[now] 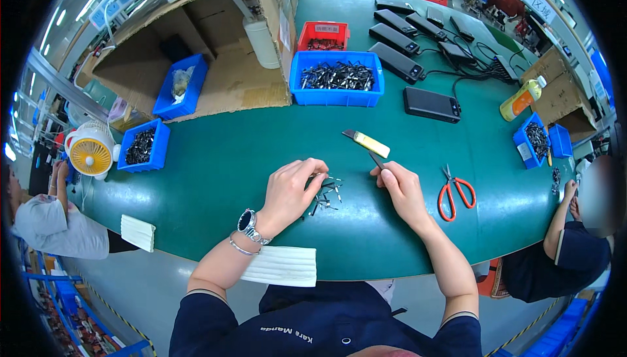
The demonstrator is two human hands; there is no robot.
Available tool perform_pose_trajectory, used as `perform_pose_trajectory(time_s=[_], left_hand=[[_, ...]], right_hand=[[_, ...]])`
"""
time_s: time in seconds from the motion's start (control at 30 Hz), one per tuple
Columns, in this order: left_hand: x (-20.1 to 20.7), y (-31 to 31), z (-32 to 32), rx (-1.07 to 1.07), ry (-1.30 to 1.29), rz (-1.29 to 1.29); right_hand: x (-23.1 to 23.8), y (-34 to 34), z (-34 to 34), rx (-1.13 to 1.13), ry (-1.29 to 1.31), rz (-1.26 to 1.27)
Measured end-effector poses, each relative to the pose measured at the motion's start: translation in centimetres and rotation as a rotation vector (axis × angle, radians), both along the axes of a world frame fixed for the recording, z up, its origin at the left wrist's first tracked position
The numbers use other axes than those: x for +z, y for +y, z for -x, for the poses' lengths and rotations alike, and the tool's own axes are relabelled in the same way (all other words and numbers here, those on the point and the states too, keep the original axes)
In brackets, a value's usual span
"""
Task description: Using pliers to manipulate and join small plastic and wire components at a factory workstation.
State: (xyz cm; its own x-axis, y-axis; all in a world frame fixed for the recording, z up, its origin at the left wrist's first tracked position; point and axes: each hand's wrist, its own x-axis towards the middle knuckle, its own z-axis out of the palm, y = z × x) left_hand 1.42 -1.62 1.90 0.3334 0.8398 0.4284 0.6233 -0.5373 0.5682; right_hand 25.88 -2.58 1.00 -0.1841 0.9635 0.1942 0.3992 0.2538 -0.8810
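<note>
My left hand (290, 190), with a watch and bracelet at its wrist, is closed. Its thumb and fingers pinch a small metal-ended part (334, 177), mostly hidden by the fingertips. Beside and below those fingers lies a loose pile of small black and silver parts (324, 198). My right hand (403, 194) is closed around a slim dark tool (376, 159) with a tapered tip; its exact kind is unclear. Just beyond it a yellow utility knife (371, 143) rests on the green table (255, 141). Red-handled snips (455, 194) lie right of my right hand.
Blue bins of small parts (337, 99) (160, 148) and a red bin (324, 28) stand on the table. Power banks (431, 104) with cables sit at far right, near a bottle (522, 98). A cardboard box (228, 92), fan (90, 153) and white folded pad (282, 267) surround me. Co-workers sit both sides.
</note>
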Motion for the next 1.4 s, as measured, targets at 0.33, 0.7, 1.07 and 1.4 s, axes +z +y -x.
perform_pose_trajectory(time_s=[0.33,0.7,1.07,1.4], left_hand=[[0.4,0.1,0.3,0.023,-0.050,-0.001],[-0.1,-0.1,0.7,-0.040,-0.336,0.212],[-0.8,-0.7,0.6,-0.037,-0.521,0.301],[-0.1,-0.8,-0.1,-0.036,-0.627,0.273]], right_hand=[[-0.1,0.1,-0.4,0.008,-0.008,0.012],[-1.1,0.7,-0.2,-0.051,0.012,0.027],[-2.4,1.9,2.2,-0.181,0.168,-0.115],[-1.2,0.1,6.0,-0.124,0.285,-0.026]])
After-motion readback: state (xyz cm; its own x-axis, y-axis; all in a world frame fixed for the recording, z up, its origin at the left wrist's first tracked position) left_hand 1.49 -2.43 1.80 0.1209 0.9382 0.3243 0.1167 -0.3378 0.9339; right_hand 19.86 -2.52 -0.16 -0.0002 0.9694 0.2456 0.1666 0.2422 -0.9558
